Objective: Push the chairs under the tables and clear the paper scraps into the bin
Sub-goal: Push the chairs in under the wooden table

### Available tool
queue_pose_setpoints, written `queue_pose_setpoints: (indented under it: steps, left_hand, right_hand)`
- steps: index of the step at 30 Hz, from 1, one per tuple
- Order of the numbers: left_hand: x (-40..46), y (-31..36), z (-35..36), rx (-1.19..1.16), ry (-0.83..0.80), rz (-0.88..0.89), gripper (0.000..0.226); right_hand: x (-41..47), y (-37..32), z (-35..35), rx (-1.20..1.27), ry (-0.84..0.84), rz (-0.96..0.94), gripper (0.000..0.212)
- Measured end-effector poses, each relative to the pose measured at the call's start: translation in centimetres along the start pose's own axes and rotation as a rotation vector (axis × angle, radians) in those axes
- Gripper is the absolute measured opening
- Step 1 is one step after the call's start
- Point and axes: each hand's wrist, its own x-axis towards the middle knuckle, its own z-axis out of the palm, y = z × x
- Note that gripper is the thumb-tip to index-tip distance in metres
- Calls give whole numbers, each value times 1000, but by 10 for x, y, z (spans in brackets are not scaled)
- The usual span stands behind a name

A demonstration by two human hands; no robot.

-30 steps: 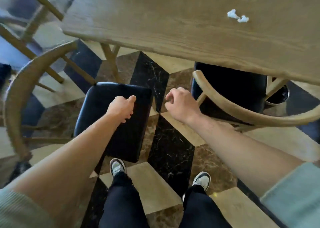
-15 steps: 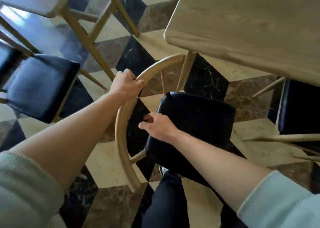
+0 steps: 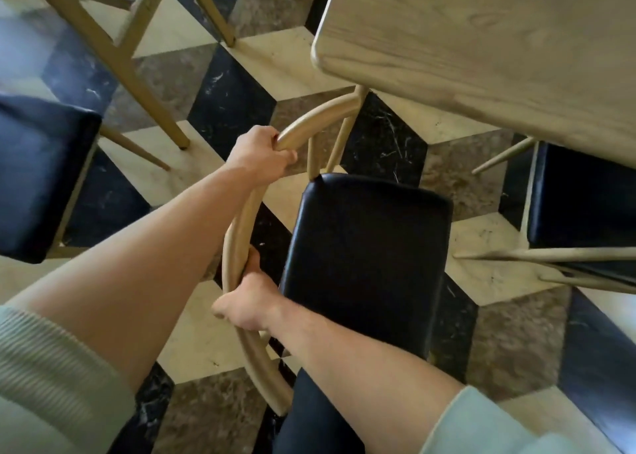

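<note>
A person's left hand (image 3: 258,150) and right hand (image 3: 248,297) are both gripping the curved wooden backrest (image 3: 237,233) of a black-seated chair (image 3: 364,257), standing just outside the desk (image 3: 481,40), not yet pushed under; no scraps or bin showing.

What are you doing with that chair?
A person is holding a wooden chair by its curved back rail with both hands. The left hand grips the rail higher up and the right hand grips it lower down. The chair's black seat is out in the open beside the wooden table, not yet under it. It looks like they mean to push it in.
</note>
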Motion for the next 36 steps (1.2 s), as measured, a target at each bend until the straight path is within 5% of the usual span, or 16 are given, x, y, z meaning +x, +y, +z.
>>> queue_pose_setpoints:
  steps: [10,18,23,28,34,36]
  left_hand:
    - [-32,23,50,-124,117,-194,25]
    - [-54,69,86,-380,103,-452,13]
    - [-67,118,124,-598,-124,-592,43]
    - [-78,159,179,-616,-201,-573,38]
    - [-84,173,193,-538,-185,-545,35]
    - [-90,167,185,-461,-241,-527,38]
  right_hand:
    - [-71,75,-121,-303,-113,-30,89]
    - [-102,129,-241,-671,190,-100,80]
    - [-137,162,-318,-958,473,-84,31]
    - [-160,197,-378,-1036,748,-5,20]
    - [-162,203,-396,-1102,763,-22,18]
    - [-167,197,-394,-1069,712,-30,32]
